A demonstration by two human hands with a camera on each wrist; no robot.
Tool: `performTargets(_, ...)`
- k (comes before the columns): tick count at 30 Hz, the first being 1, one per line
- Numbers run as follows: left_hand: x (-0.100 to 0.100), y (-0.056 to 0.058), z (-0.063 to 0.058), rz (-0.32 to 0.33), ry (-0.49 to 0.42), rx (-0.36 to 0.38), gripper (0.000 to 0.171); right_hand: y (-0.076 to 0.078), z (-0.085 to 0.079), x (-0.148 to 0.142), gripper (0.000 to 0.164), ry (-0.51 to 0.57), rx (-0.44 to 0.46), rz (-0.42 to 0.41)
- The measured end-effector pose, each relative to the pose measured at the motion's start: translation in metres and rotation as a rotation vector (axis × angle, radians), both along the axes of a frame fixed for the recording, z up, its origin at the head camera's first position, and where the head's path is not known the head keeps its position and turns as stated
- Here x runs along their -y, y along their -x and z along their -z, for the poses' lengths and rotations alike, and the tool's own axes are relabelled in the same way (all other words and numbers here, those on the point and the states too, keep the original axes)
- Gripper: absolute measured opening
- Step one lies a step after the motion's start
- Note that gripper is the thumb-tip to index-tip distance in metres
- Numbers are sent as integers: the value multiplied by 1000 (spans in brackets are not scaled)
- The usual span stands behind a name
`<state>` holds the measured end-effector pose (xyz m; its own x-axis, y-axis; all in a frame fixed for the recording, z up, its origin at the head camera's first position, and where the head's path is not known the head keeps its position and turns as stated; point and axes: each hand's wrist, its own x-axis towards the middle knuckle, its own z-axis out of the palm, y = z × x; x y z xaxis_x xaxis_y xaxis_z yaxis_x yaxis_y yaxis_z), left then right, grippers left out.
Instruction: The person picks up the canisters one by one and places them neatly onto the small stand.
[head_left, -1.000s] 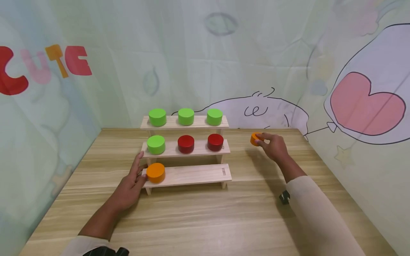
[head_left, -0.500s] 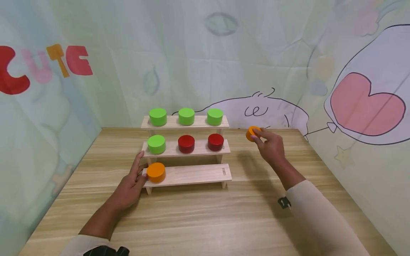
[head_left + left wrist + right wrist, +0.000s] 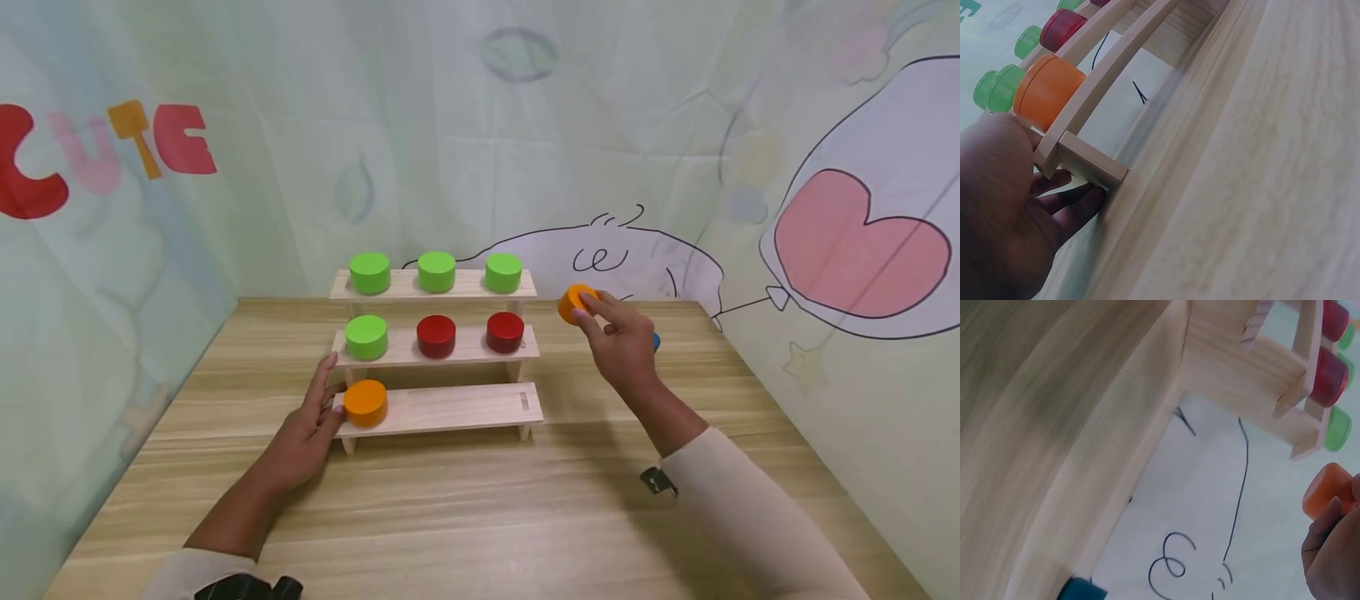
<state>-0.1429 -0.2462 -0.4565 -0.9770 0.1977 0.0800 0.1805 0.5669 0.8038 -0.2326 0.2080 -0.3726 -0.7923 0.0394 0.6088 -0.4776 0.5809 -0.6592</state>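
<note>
A three-step wooden stand (image 3: 457,408) rises on the table. Three green round blocks (image 3: 437,272) sit along its top step. The middle step bears a green block (image 3: 367,337) and two red blocks (image 3: 436,337); one orange block (image 3: 365,404) sits at the left of the bottom step. My left hand (image 3: 300,442) holds the stand's left end, with fingers beside the bottom step's leg in the left wrist view. Right of the stand, my right hand (image 3: 626,346) pinches a second orange round block (image 3: 572,305), tilted and raised above the table.
Behind my right hand, a blue object (image 3: 657,342) shows partly on the wooden table (image 3: 465,517). A printed fabric backdrop (image 3: 300,183) encloses the table at the back and sides.
The right hand has moved left and up with the orange block, which now tilts more. The blue object has come into view behind it. My left hand stays put.
</note>
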Motion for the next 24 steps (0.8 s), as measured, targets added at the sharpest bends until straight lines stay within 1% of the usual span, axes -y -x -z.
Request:
performTargets(4, 0, 0, 0, 2, 0, -9, 79, -7, -3, 11, 38, 40, -8, -40)
performTargets(9, 0, 0, 1, 8, -2, -24, 79, -18, -6, 25, 38, 56, -16, -94)
performTargets(13, 1, 0, 1, 5, -1, -18, 79, -25, -9, 37, 39, 80, -29, -149)
performTargets(16, 1, 0, 0, 0, 0, -11, 79, -30, -11, 46, 40, 80, -31, -179)
performTargets(24, 1, 0, 1, 7, -11, -10, 79, -44, -6, 67, 39, 72, 13, -246)
